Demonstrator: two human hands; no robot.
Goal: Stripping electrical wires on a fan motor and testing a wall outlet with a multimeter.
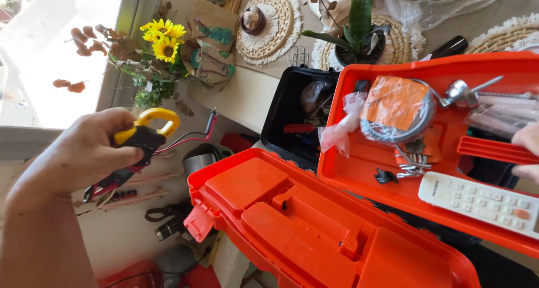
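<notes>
Glossy orange plastic toolbox tray (387, 159); shiny metal hook (457, 92); woven straw mats (269, 24).

Left hand (90, 150) holds yellow clamp meter (147, 129); right hand (528, 150) grips orange tray (449, 153)

Daylight poured in from the window (56, 46) at upper left, which was blown out white. The scene was bright and sharp, with edges slightly bowed.

Remote control (480, 201) in tray (359, 164), tray on toolbox (283, 108), lid (314, 226) in front
</notes>
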